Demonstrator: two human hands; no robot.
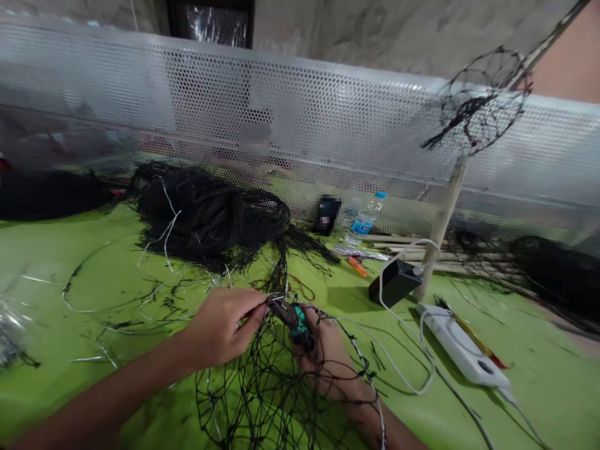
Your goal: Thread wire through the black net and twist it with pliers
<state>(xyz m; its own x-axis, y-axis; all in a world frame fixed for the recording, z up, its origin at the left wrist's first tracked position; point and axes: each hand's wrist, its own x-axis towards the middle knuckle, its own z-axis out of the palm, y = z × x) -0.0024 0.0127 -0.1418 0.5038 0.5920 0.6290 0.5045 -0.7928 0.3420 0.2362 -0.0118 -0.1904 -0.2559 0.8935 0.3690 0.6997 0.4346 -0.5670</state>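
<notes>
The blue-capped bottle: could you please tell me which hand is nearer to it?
Right. The right hand, holding pliers, is on the near side of the bottle, slightly left; the left hand is farther left, at the pliers' tip.

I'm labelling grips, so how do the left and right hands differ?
The left hand pinches thumb against finger at the tip of the pliers; the right hand wraps their handles. Black net crosses in front of the right hand, while the left hand's back is uncovered. Both are bare and close together.
</notes>
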